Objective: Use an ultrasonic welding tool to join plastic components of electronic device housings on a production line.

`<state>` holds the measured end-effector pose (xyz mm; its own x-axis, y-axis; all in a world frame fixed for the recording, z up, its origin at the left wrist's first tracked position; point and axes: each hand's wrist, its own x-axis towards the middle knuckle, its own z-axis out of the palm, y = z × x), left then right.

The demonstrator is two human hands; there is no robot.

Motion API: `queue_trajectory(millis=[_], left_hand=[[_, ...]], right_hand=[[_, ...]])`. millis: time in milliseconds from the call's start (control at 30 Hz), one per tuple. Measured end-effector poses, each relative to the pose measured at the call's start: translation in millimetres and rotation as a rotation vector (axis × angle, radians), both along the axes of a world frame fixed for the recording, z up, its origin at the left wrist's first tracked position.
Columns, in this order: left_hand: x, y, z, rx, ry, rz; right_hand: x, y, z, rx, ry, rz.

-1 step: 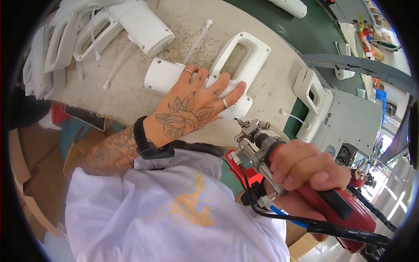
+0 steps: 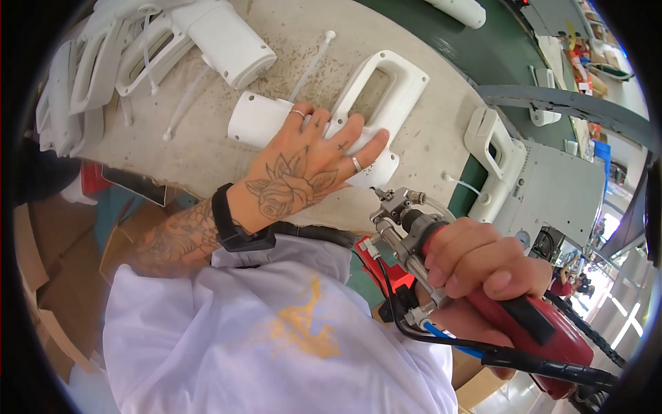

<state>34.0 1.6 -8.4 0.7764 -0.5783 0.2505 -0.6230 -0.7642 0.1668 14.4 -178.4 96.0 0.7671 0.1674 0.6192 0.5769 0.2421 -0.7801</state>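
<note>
White looped housing (image 2: 256,123) in the curled grasp of the left hand (image 2: 300,169), right hand (image 2: 479,259) tight around a red tool (image 2: 569,348).

A worn, grey-beige bench (image 2: 441,134) with a curved far edge carries the things, dark specks scattered over it beyond its middle. Near the middle of its near edge lies a white handled housing (image 2: 256,120), its thin white tube (image 2: 312,69) stretching toward the far edge. Toward the left end, several similar housings (image 2: 231,43) lie crowded together, and one round-tipped tube (image 2: 186,103) trails from them across the surface toward the near edge.
</note>
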Motion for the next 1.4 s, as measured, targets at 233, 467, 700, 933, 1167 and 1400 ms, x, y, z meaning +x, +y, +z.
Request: queue_trajectory(millis=[233,467,700,933,1167,1400], left_hand=[[-4,1,0,0.001,-0.005,0.026],[-21,14,12,0.006,0.162,-0.032],[-30,13,16,0.005,0.227,-0.006],[-32,15,11,-0.023,0.207,0.012],[-27,13,12,-0.013,0.223,-0.008],[-27,12,13,-0.013,0.21,0.004]], right_hand=[[-1,4,-2,0.03,0.088,-0.017],[-21,-14,59,0.014,-0.013,0.014],[-8,-12,48,0.025,-0.05,-0.04],[4,-8,27,0.008,0.01,0.034],[10,-7,4,0.079,0.042,0.045],[17,-7,3,0.044,0.116,0.055]])
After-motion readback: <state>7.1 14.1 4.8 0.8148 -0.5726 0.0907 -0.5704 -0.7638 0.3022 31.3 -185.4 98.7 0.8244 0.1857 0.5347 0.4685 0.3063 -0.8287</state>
